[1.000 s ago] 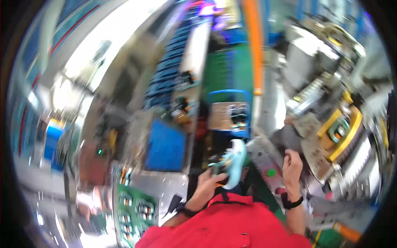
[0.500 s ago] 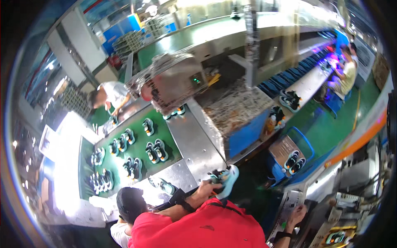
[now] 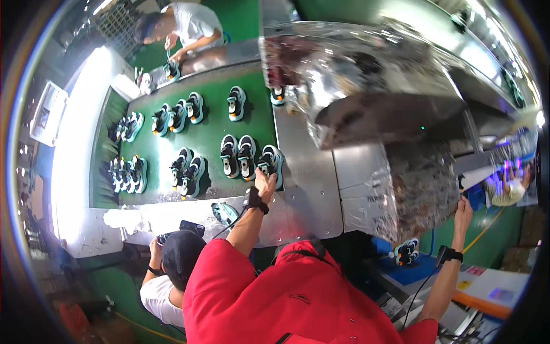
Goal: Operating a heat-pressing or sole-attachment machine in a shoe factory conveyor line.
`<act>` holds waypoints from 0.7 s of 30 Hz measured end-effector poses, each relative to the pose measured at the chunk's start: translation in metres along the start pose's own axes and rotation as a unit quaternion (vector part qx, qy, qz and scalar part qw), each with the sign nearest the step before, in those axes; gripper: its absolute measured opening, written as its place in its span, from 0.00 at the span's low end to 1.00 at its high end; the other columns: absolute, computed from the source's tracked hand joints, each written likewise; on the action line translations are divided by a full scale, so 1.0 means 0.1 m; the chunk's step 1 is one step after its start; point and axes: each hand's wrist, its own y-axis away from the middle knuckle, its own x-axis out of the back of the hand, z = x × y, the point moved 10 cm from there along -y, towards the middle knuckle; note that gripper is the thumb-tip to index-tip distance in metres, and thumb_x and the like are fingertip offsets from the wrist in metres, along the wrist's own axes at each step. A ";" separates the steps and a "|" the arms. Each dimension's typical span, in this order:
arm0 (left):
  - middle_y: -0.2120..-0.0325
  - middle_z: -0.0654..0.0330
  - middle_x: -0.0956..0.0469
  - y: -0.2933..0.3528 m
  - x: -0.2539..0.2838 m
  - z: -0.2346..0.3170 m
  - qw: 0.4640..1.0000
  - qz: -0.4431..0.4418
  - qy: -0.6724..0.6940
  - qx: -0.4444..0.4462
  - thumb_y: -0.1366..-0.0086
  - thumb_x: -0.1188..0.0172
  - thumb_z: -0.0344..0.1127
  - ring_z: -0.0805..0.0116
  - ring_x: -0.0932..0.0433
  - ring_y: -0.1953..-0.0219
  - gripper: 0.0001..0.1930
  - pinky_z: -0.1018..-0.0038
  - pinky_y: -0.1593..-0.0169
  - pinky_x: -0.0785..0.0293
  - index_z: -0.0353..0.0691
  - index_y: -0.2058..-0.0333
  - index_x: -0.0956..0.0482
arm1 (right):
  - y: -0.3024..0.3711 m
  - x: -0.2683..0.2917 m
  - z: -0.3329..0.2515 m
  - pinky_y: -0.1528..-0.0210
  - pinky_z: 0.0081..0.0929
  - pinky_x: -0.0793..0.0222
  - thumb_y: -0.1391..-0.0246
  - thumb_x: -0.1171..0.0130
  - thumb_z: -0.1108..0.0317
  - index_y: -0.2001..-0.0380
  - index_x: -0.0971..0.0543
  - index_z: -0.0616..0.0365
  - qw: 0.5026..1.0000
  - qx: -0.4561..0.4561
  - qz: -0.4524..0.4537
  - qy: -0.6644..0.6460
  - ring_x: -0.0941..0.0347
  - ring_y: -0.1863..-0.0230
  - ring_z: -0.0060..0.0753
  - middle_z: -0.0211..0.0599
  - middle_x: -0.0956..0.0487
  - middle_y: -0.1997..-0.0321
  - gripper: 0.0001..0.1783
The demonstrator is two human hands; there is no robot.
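Observation:
My left hand grips a dark sneaker with a pale mint sole at the heel end. This sneaker rests at the right edge of the green conveyor belt, beside a matching pair of sneakers. My left wrist wears a dark strap with a small black device. Far to the right, my right arm is stretched out, and my right hand is by the corner of a plastic-wrapped box-like housing. Its fingers are small and partly hidden, so their grip is unclear.
Several more sneakers stand on the belt. A mint shoe lies on the metal ledge. A co-worker in a dark cap is close at my left; another person works across the belt. A wrapped machine overhangs the belt's right end.
My left hand has carried the sneaker from above the metal edge to the belt's right edge, beside the pair. My right arm has swung up and outward to the right. The view has turned.

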 end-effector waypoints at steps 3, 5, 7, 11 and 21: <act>0.52 0.36 0.30 -0.21 -0.26 -0.08 0.997 -0.066 0.049 -0.008 0.47 0.36 0.39 0.39 0.27 0.51 0.38 0.57 0.47 0.31 0.30 0.42 0.44 | -0.41 -0.56 0.58 0.47 0.38 0.32 0.34 0.58 0.54 0.58 0.24 0.71 0.958 -0.134 -0.183 0.175 0.25 0.52 0.53 0.55 0.21 0.59 0.26; 0.51 0.36 0.31 -0.29 -0.31 -0.23 0.993 -0.036 -0.071 0.092 0.47 0.34 0.39 0.38 0.27 0.50 0.41 0.55 0.47 0.29 0.34 0.39 0.48 | -0.44 -0.50 0.76 0.53 0.44 0.34 0.34 0.60 0.52 0.63 0.25 0.76 0.977 -0.117 -0.118 0.137 0.27 0.61 0.56 0.58 0.23 0.66 0.30; 0.50 0.37 0.30 -0.37 -0.24 -0.30 0.990 0.006 -0.085 0.112 0.47 0.34 0.39 0.38 0.27 0.51 0.40 0.54 0.47 0.29 0.35 0.40 0.46 | -0.35 -0.35 0.46 0.61 0.50 0.38 0.34 0.59 0.52 0.65 0.24 0.76 0.990 -0.029 0.021 0.137 0.31 0.68 0.57 0.61 0.24 0.70 0.30; 0.61 0.38 0.23 -0.71 -0.23 0.03 0.994 0.037 0.008 0.098 0.47 0.36 0.42 0.36 0.24 0.56 0.31 0.51 0.51 0.29 0.35 0.48 0.37 | -0.23 -0.26 1.00 0.52 0.48 0.35 0.35 0.59 0.56 0.56 0.23 0.72 0.944 -0.029 -0.085 0.316 0.27 0.56 0.61 0.63 0.22 0.57 0.26; 0.50 0.33 0.31 -2.73 -0.21 0.96 0.989 0.078 -0.069 -0.103 0.45 0.37 0.42 0.36 0.31 0.48 0.38 0.55 0.43 0.33 0.23 0.43 0.41 | 0.01 -0.24 1.41 0.62 0.51 0.36 0.35 0.56 0.60 0.62 0.22 0.71 0.978 0.003 -0.039 0.206 0.27 0.63 0.58 0.56 0.21 0.62 0.22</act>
